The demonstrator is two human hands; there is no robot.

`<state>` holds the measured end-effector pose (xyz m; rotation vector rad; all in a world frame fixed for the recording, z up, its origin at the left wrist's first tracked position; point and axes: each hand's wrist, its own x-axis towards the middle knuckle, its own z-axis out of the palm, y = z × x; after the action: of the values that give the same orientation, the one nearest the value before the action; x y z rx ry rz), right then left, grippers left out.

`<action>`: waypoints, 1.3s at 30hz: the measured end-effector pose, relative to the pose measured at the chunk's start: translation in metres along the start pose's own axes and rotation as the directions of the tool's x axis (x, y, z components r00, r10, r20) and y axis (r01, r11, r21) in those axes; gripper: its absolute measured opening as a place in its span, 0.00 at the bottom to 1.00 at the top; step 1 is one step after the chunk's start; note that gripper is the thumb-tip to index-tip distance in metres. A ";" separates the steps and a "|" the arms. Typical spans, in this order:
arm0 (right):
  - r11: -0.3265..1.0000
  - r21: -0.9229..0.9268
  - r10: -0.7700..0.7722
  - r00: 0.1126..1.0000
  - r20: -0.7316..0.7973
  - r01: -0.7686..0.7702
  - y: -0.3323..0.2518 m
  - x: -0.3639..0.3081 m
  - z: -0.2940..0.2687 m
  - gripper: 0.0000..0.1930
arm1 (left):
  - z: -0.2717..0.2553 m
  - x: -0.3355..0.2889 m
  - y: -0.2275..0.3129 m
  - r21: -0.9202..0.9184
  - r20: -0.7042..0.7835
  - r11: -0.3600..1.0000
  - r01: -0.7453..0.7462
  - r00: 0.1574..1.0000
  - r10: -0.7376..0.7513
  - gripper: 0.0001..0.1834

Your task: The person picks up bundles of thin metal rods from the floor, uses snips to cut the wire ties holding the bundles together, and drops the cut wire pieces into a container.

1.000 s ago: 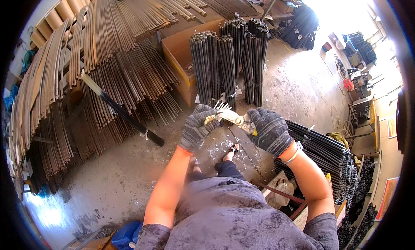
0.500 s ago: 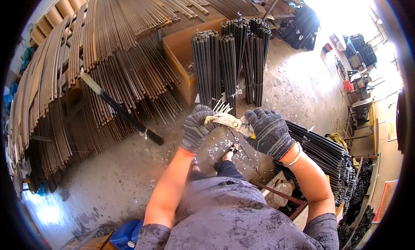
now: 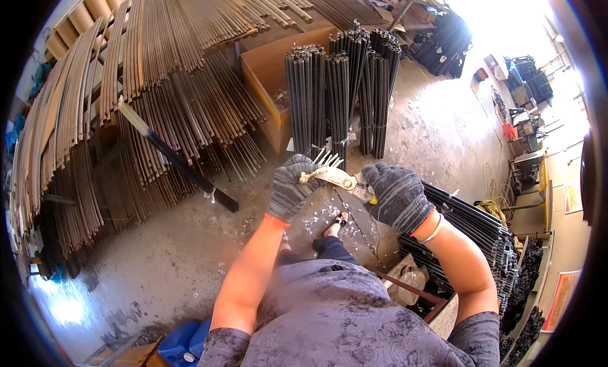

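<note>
My left hand (image 3: 292,188), in a dark grey knit glove, is closed on a bundle of thin white strips (image 3: 327,158) whose ends fan out above the fingers. A yellowish wrap shows at the thumb side of the bundle. In the same kind of glove, my right hand (image 3: 400,201) is closed around hand shears (image 3: 347,180) with pale metal jaws and a bit of yellow handle. Their jaws reach leftward against the bundle at my left fingers. Whether the blades bite into anything is too small to tell.
Tied bundles of dark rods (image 3: 308,104) stand upright just ahead, by a brown carton (image 3: 263,85). Racks of long brown rods (image 3: 158,34) fill the left. More black rods (image 3: 465,218) lie at the right. White scraps litter the concrete floor (image 3: 164,259).
The shears and my right hand have shifted very slightly, and the jaws sit a little differently at the bundle. My grips are the same; the whole view has moved a touch.
</note>
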<state>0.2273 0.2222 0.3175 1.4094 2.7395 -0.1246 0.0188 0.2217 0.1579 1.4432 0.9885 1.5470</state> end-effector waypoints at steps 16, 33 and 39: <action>0.984 -0.142 -0.112 0.993 -0.028 0.107 0.014 0.005 0.004 0.21 | 0.001 -0.001 0.007 -0.043 -0.009 0.997 0.062 0.998 -0.063 0.08; 0.967 -0.197 -0.169 0.985 -0.024 0.161 0.016 0.004 0.001 0.17 | 0.004 -0.009 0.015 -0.101 -0.015 0.984 0.150 0.988 -0.153 0.11; 0.968 -0.207 -0.144 0.990 -0.007 0.140 0.020 0.004 0.002 0.22 | 0.003 -0.007 0.024 -0.057 -0.005 0.985 0.160 0.987 -0.161 0.11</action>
<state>0.2414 0.2369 0.3142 1.1691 2.7735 0.1656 0.0213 0.2062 0.1773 1.2852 1.0328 1.4544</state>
